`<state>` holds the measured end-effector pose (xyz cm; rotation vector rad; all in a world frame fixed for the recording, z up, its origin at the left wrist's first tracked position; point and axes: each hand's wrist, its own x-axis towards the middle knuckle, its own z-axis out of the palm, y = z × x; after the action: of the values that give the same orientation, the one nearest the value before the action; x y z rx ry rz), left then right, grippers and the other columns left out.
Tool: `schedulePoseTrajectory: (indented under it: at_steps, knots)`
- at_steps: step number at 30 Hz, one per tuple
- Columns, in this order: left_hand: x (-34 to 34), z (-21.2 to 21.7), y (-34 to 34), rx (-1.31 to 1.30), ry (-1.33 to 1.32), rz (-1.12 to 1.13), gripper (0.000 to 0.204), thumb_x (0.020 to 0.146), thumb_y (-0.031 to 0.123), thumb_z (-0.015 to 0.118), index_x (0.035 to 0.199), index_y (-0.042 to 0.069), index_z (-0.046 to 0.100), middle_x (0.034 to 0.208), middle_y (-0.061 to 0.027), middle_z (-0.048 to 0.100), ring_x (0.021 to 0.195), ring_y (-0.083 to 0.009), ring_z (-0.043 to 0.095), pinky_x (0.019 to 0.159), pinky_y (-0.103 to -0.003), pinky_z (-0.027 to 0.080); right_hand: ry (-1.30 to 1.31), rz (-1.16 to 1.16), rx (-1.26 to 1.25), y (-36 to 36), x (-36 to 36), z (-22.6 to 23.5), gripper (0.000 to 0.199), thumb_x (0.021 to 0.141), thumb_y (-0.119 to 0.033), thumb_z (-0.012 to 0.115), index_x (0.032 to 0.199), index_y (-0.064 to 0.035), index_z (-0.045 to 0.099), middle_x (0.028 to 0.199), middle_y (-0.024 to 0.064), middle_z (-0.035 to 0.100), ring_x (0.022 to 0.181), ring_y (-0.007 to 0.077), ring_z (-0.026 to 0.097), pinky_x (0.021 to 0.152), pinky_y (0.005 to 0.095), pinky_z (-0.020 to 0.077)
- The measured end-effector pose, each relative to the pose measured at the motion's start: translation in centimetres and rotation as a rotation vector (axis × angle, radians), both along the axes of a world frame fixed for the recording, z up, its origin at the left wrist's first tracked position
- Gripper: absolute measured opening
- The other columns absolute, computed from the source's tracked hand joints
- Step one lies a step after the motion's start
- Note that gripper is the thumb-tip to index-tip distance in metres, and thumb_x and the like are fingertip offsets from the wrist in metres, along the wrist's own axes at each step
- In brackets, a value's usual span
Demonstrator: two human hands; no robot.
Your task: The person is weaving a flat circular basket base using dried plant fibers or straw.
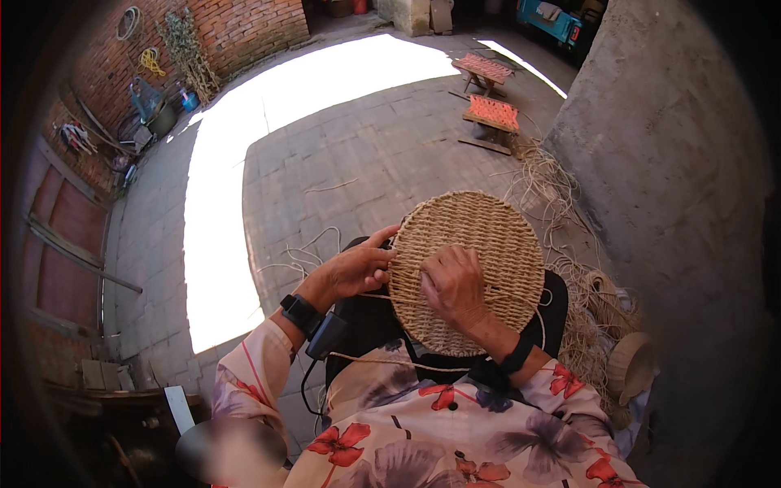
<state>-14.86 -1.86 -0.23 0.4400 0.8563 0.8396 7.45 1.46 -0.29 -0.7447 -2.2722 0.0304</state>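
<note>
1. Gray paving (342, 154) spreads below a brick wall (252, 28), crossed by a bright patch of sunlight (317, 73).
2. Far right, 2 low stools with reddish woven seats (492, 112) stand near a blue vehicle (553, 24); any lettering on the vehicle is too small to read.
3. Over the person's lap lies 1 round woven disc (496, 236), straw-colored, its ridged face upward.
4. At the disc's left rim is the left hand (358, 268), index finger extended, other fingers curled; I cannot tell whether it pinches anything.
5. On the disc's face rests the right hand (457, 285), fingers bent inward; its fingertips are hidden, so a pinch cannot be confirmed.
6. Beneath both hands, 1 thin cord (376, 296) runs left off the disc.
7. Tangled strands (545, 179) lie at right.
</note>
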Motion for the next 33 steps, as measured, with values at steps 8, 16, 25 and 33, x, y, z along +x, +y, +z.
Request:
schedulePoseTrajectory:
  at_steps: [8,16,25,33]
  knots:
    - [-0.1,-0.8,-0.2,-0.005,-0.070,-0.003,0.068,0.099,0.007,0.052,0.156,0.022,0.018,0.077,0.0038,0.043,0.058,-0.0046,0.044,0.042,-0.015,0.037,-0.309,0.272,-0.138,1.5,-0.6,0.0,0.007,0.078,-0.007,0.066,0.083,-0.0050,0.061,0.080,0.0123,0.063,0.080,0.0314,0.064,0.071,0.0426,0.0530]
    - [2.4,0.0,-1.9,0.323,0.816,0.175,0.048,0.099,0.017,0.056,0.145,0.016,0.043,0.081,-0.0017,0.061,0.059,-0.0074,0.055,0.043,-0.021,0.042,-0.009,0.208,-0.482,1.6,-2.8,2.7,0.008,0.080,-0.009,0.065,0.083,-0.0014,0.064,0.075,0.0129,0.067,0.068,0.0255,0.068,0.063,0.0366,0.0536]
    - [0.9,-1.1,-2.4,0.187,0.197,0.412,0.029,0.104,0.037,0.052,0.090,0.012,0.055,0.077,-0.0065,0.066,0.057,-0.0110,0.056,0.051,-0.024,0.046,0.357,0.262,-0.884,3.7,4.2,4.2,0.026,0.087,-0.016,0.071,0.107,0.0006,0.066,0.079,0.0084,0.067,0.069,0.0131,0.063,0.063,0.0290,0.0520]
    - [-21.1,0.7,-6.6,0.114,0.819,0.937,0.033,0.103,0.040,0.052,0.092,0.010,0.060,0.076,-0.0048,0.068,0.062,-0.0056,0.060,0.054,-0.018,0.049,0.612,-0.460,-1.077,5.3,23.4,-2.7,0.013,0.092,-0.009,0.064,0.102,-0.0001,0.064,0.081,-0.0033,0.062,0.075,0.0043,0.055,0.068,0.0208,0.0463]
